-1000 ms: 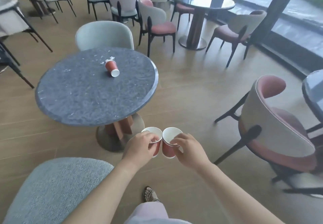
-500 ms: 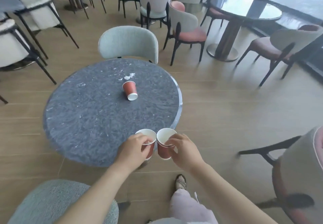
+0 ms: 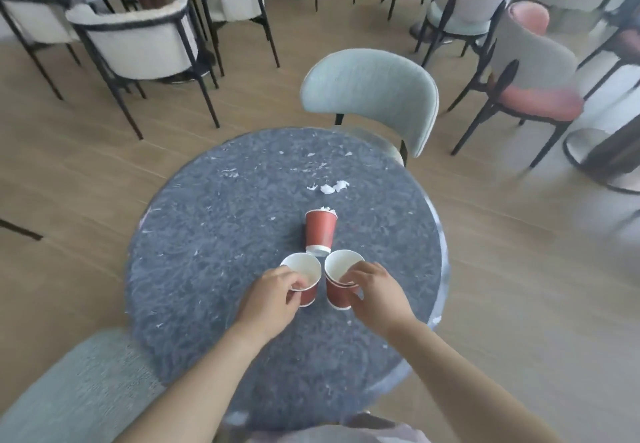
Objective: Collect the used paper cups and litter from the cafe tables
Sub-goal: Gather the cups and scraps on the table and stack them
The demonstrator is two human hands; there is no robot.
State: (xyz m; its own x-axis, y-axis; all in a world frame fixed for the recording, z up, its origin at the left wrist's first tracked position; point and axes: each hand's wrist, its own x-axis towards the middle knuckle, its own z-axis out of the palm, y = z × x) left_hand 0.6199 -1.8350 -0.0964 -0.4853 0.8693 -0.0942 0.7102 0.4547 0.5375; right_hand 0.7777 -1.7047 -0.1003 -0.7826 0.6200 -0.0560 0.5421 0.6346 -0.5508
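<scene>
change: half a second ago both hands held their cups at the near edge of the table; they are now over the middle of the top, and the tipped cup lies just beyond them.
left hand [image 3: 273,295]: centre of frame, fingers curled round the rim of a red paper cup [image 3: 308,295], which is upright with its white inside showing.
right hand [image 3: 375,295]: just right of the left, pinching the rim of the stacked red cups [image 3: 336,294]; a second rim shows below the top one.
held cups: side by side, nearly touching; whether they rest on the table cannot be told.
tipped cup [image 3: 320,231]: on its side at frame centre, narrow end towards the hands, a white scrap at its far end.
paper scraps [image 3: 332,187]: white bits on the table beyond the tipped cup.
table [image 3: 207,252]: round, dark grey, speckled, filling the middle of the frame.
chairs: pale blue chair [image 3: 374,89] behind the table, upper centre; another blue seat [image 3: 76,383] lower left; white armchair [image 3: 138,44] upper left; pink chair [image 3: 533,72] upper right.
</scene>
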